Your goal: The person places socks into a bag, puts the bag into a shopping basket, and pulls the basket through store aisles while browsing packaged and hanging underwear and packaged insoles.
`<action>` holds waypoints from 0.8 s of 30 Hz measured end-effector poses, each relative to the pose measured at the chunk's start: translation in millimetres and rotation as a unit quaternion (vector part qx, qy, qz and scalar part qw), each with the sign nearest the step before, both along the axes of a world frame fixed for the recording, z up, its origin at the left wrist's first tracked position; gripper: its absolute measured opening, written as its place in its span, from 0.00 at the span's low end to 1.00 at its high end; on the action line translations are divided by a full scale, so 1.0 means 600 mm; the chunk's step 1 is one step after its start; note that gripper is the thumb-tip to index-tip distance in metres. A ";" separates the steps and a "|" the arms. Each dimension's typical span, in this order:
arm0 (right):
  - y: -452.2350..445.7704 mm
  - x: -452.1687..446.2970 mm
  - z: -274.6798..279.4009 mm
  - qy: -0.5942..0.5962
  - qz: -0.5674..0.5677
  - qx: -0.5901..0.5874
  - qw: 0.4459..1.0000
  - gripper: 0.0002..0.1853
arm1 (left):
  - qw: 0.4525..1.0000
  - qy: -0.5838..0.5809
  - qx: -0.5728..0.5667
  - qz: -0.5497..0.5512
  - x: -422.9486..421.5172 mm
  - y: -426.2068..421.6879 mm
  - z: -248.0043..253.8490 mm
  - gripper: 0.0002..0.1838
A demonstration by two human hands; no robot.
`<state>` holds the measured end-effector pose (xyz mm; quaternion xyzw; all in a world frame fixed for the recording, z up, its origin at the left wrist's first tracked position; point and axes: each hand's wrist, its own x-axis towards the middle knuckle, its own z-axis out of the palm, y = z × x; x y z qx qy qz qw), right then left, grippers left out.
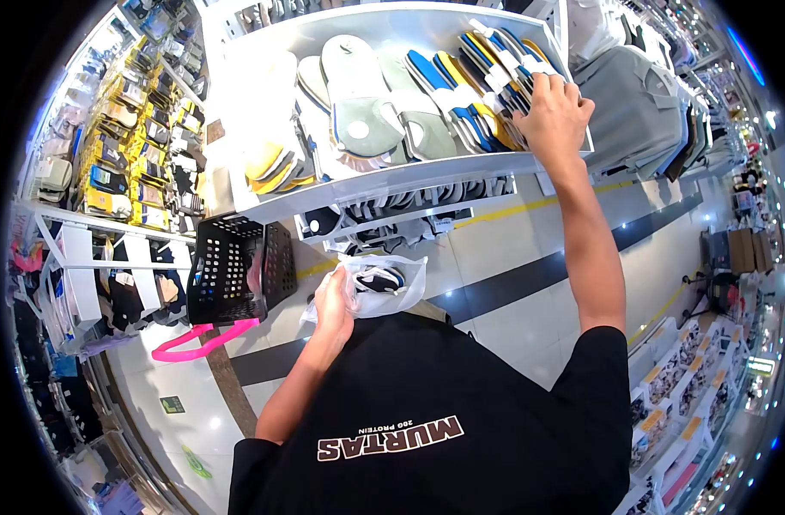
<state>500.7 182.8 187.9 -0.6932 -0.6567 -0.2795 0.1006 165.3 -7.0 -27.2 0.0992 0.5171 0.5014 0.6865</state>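
Note:
My left hand [330, 305] is closed on the edge of a clear plastic bag [414, 276] held close to my body. Inside the bag lie dark and white pieces [378, 279], too small to make out. My right hand [554, 120] reaches into a white display bin [392, 182] at its right end. Its fingers curl over a tight row of flat slippers [500, 73] in blue, yellow, white and dark colours; the fingertips are partly hidden among them. Larger grey-and-white slippers [362, 120] lie in the bin's middle, with yellow-toed ones [272, 163] at its left end.
A black basket [229, 270] with a pink handle [205, 342] stands left of the bag. Packaged goods hang on a rack [139, 129] at far left. Grey shirts [633, 107] hang right of the bin. Below the bin is a lower shelf of dark-and-white items [409, 210].

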 end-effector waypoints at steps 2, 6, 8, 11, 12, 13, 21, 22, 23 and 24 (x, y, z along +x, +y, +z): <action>0.009 0.007 0.004 0.010 -0.003 -0.006 1.000 0.29 | 1.000 -0.003 -0.005 0.006 0.004 -0.003 0.010 0.11; 0.009 -0.004 0.026 0.089 0.024 0.046 0.995 0.27 | 0.999 0.015 -0.018 0.025 0.007 -0.006 0.010 0.11; -0.003 -0.002 0.042 0.228 0.068 0.068 0.969 0.28 | 0.999 0.012 -0.023 0.020 0.004 -0.005 0.005 0.10; -0.017 0.014 0.038 0.427 0.138 0.106 0.887 0.30 | 0.999 0.019 -0.029 0.024 0.004 -0.004 0.004 0.10; -0.026 0.017 0.039 0.508 0.161 0.107 0.840 0.30 | 0.999 0.024 -0.030 0.025 0.005 -0.002 0.004 0.10; -0.038 0.019 0.040 0.584 0.182 0.106 0.784 0.29 | 0.999 0.019 -0.031 0.021 0.005 0.000 0.002 0.09; -0.196 0.030 0.010 0.773 0.261 -0.024 0.577 0.43 | 0.998 0.043 -0.036 0.011 -0.010 0.020 0.017 0.07; -0.207 0.037 -0.015 0.754 0.258 -0.066 0.600 0.48 | 0.998 0.048 -0.039 0.017 -0.011 0.025 0.014 0.08; -0.228 0.039 -0.042 0.746 0.264 -0.070 0.608 0.47 | 0.998 0.052 -0.037 0.021 -0.013 0.030 0.012 0.09; -0.250 0.037 -0.065 0.743 0.257 -0.104 0.609 0.46 | 0.998 0.048 -0.032 0.015 -0.018 0.030 0.009 0.09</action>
